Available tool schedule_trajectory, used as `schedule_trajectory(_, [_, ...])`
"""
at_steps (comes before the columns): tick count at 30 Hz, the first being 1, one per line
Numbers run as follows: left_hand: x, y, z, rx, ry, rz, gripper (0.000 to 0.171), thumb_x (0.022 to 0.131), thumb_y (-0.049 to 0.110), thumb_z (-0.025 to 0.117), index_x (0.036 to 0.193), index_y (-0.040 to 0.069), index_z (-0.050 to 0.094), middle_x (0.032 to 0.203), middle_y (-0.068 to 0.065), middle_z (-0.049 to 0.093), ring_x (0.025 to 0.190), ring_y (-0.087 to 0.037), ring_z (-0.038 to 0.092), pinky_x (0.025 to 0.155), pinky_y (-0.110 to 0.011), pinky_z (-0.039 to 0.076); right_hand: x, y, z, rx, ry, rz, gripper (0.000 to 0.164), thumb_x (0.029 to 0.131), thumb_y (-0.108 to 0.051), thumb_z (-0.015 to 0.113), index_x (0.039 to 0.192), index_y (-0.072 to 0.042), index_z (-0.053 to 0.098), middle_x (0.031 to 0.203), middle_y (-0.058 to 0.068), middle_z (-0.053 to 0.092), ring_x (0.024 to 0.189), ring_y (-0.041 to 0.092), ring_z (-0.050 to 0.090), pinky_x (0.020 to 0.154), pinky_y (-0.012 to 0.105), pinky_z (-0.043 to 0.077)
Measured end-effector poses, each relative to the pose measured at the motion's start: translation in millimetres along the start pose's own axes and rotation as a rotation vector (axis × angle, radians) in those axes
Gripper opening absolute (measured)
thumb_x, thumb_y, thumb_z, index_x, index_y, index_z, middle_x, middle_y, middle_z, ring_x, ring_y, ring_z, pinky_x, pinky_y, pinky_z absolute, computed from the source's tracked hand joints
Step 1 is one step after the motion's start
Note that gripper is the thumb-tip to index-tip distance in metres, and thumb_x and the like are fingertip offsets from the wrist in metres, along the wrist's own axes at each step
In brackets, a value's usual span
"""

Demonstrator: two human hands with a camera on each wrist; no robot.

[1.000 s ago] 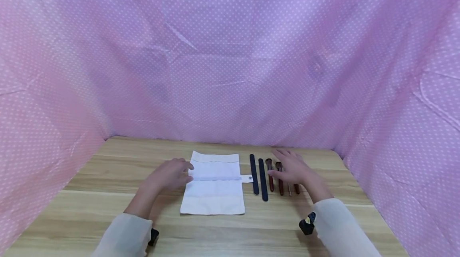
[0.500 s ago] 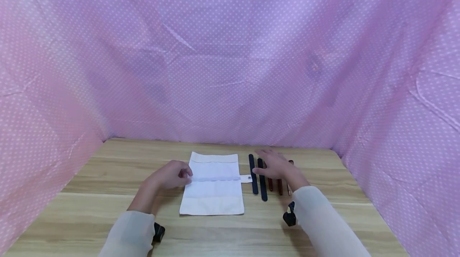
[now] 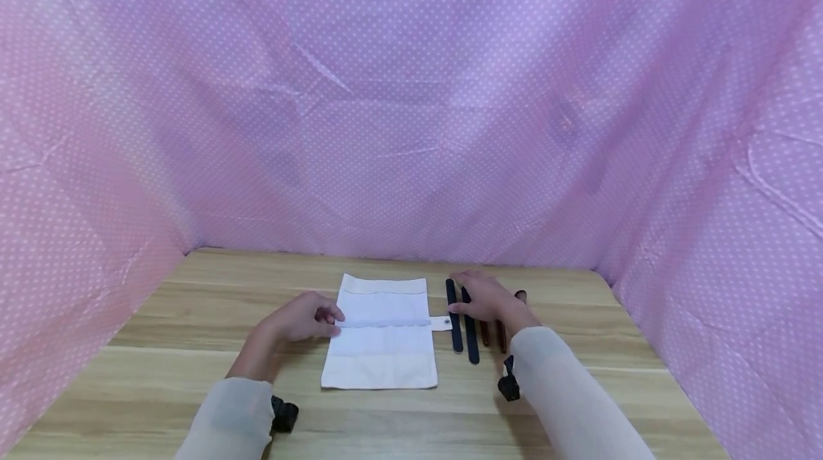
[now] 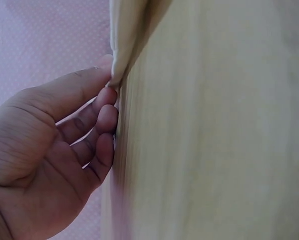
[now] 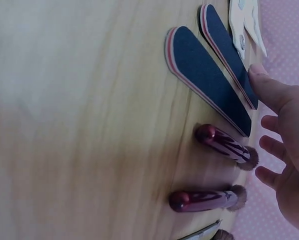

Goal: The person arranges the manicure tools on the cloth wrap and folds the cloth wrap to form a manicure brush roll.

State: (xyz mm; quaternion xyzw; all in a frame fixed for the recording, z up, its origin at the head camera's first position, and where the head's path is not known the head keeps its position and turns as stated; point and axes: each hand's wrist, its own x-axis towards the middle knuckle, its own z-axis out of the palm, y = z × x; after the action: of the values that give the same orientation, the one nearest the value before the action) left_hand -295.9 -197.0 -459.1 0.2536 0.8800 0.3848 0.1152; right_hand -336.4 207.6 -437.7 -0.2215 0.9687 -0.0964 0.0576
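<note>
A white fabric roll-up pouch (image 3: 383,356) lies unrolled on the table, its snap strap (image 3: 441,323) pointing right. At its left edge my left hand (image 3: 299,317) pinches the cloth (image 4: 122,40) between thumb and fingers. My right hand (image 3: 485,296) hovers over two dark nail files, fingers loosely spread and holding nothing. In the right wrist view, the thumb is by the far end of the inner nail file (image 5: 227,50); whether it touches is unclear. The outer nail file (image 5: 204,77) lies beside it.
Right of the files lie makeup brushes with dark red handles, one brush (image 5: 222,140) nearer the files and another brush (image 5: 204,200) beyond it. A thin metallic tool (image 5: 202,232) is partly cut off. Pink dotted cloth (image 3: 411,124) walls in the wooden table (image 3: 411,424).
My right hand has moved left from above the brushes to above the nail files. My left hand's fingers have closed on the pouch's left edge.
</note>
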Motion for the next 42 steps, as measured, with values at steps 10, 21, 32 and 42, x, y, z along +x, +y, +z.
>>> schedule_trajectory(10, [-0.5, -9.9, 4.8, -0.062, 0.017, 0.01, 0.011, 0.092, 0.013, 0.076, 0.102, 0.008, 0.074, 0.088, 0.001, 0.066, 0.081, -0.013, 0.056, 0.071, -0.024, 0.047, 15, 1, 6, 0.16, 0.015, -0.007, 0.068, 0.095, -0.027, 0.075, 0.151, 0.0, 0.046, 0.151, 0.019, 0.051, 0.14, 0.035, 0.046, 0.114, 0.048, 0.037])
schedule_trajectory(21, [-2.5, -5.4, 8.3, -0.057, 0.042, -0.013, 0.01, 0.093, 0.012, 0.075, 0.102, 0.009, 0.074, 0.088, 0.002, 0.065, 0.081, -0.014, 0.054, 0.072, -0.025, 0.046, 21, 2, 0, 0.343, -0.038, 0.05, 0.072, 0.09, -0.016, 0.08, 0.154, -0.014, 0.047, 0.156, 0.014, 0.045, 0.145, 0.037, 0.039, 0.114, 0.054, 0.036])
schedule_trajectory(32, [-4.0, -9.6, 6.6, -0.06, 0.055, -0.016, 0.01, 0.093, 0.012, 0.075, 0.102, 0.008, 0.073, 0.089, 0.001, 0.064, 0.082, -0.016, 0.055, 0.072, -0.025, 0.047, 32, 7, 1, 0.453, -0.032, 0.069, 0.067, 0.084, -0.013, 0.086, 0.145, -0.019, 0.059, 0.133, 0.016, 0.062, 0.114, 0.03, 0.058, 0.095, 0.047, 0.05])
schedule_trajectory(42, [-0.5, -10.6, 7.3, -0.068, 0.049, -0.015, 0.009, 0.093, 0.012, 0.075, 0.102, 0.008, 0.073, 0.088, 0.001, 0.063, 0.083, -0.018, 0.054, 0.072, -0.026, 0.046, 34, 12, 1, 0.593, 0.016, 0.103, 0.069, 0.081, -0.01, 0.087, 0.144, -0.014, 0.058, 0.137, 0.018, 0.059, 0.122, 0.034, 0.057, 0.097, 0.05, 0.05])
